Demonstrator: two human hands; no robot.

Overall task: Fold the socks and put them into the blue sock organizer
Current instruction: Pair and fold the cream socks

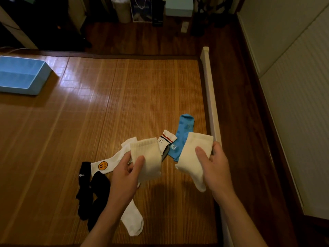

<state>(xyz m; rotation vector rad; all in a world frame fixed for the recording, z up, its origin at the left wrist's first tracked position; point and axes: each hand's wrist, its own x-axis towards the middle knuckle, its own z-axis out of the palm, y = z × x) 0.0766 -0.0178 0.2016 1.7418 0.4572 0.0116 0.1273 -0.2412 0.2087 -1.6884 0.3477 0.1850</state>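
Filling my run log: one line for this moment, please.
left hand: grips left cream sock | right hand: grips right cream sock | blue organizer: far left

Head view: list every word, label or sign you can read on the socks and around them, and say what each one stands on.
"TIDE": white letters on the blue sock.
"Bigw.": white letters on the black sock.
Orange smiley face on the white sock; the print beside it is too small to read.
Small badge on the striped sock: too small to read.
Far-wall poster: blurred.
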